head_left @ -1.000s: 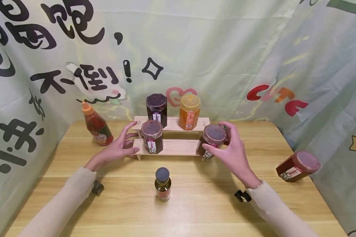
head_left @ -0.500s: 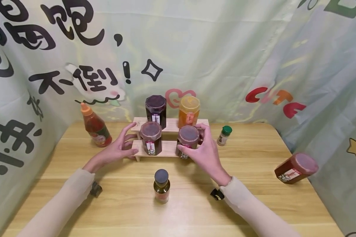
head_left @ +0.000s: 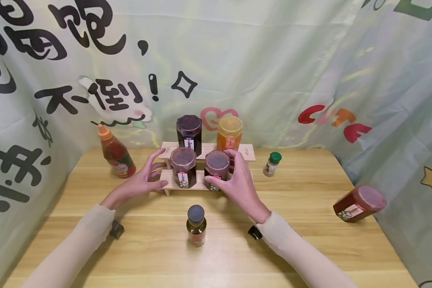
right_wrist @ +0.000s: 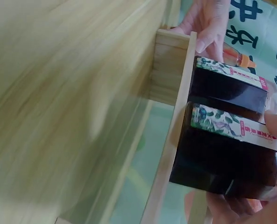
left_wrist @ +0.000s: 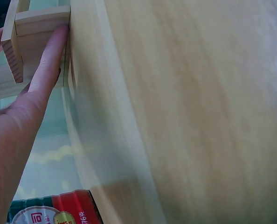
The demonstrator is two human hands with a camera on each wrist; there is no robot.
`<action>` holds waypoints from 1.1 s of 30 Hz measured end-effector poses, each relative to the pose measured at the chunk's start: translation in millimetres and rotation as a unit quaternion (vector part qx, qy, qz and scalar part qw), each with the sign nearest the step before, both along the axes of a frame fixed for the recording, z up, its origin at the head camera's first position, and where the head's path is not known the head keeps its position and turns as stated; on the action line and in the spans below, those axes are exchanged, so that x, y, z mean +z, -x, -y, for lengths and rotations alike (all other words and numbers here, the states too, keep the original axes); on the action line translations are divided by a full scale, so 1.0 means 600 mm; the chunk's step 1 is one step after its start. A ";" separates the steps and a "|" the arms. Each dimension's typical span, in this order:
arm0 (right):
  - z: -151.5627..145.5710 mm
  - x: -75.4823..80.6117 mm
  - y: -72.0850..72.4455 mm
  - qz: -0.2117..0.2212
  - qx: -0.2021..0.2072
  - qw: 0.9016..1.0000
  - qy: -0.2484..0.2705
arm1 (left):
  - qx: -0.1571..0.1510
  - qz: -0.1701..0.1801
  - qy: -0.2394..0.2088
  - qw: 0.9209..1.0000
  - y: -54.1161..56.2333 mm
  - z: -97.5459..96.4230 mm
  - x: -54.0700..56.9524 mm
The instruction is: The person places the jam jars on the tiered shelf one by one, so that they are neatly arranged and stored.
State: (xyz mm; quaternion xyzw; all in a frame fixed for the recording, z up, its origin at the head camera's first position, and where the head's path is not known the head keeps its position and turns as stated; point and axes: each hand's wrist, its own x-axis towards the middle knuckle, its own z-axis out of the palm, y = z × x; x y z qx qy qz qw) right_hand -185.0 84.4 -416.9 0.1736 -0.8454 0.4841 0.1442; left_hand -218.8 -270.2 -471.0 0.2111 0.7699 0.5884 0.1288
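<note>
My right hand (head_left: 239,188) grips a dark, faceted jam jar (head_left: 217,162), thumb in front and fingers behind. That jar stands upright on the lower step of a two-step wooden rack (head_left: 200,181). Just left of it, a second dark jar (head_left: 183,160) is on the same step; the right wrist view shows only a narrow gap between them. My left hand (head_left: 144,178) holds the rack's left end, thumb at the lower step and fingers reaching toward the upper one. In the left wrist view one finger (left_wrist: 50,63) lies straight along the rack's leg.
A dark purple jar (head_left: 189,130) and an orange jar (head_left: 229,132) stand on the upper step. A red sauce bottle (head_left: 117,154) is at left, a dark-capped bottle (head_left: 196,228) in front. A green-capped shaker (head_left: 272,164) and a tilted red jar (head_left: 360,204) are at right.
My right hand has brought the jar leftward along the lower step, from its right end to beside the other jar. The green-capped shaker has come into sight. My left hand stays put.
</note>
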 end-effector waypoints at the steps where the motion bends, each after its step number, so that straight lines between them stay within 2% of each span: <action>1: -0.001 -0.001 -0.001 -0.004 0.002 1.000 -0.010 | 0.000 0.000 0.000 1.000 0.001 0.001 0.000; 4: -0.009 -0.007 -0.008 -0.002 0.010 0.999 -0.039 | -0.002 -0.001 0.000 1.000 0.003 0.001 0.000; 7: -0.020 -0.015 -0.014 0.023 0.022 0.998 -0.045 | -0.007 0.003 -0.006 1.000 0.005 -0.003 0.000; 12: -0.024 -0.025 -0.010 0.068 0.044 0.997 0.008 | -0.010 -0.002 -0.005 1.000 0.006 -0.004 0.002; 16: -0.019 -0.030 -0.004 0.088 0.060 0.993 0.041 | -0.012 -0.006 -0.003 1.000 0.003 -0.001 0.002; 33: -0.010 -0.031 0.004 0.100 0.058 0.992 0.048 | -0.015 0.002 -0.009 1.000 0.001 0.001 0.001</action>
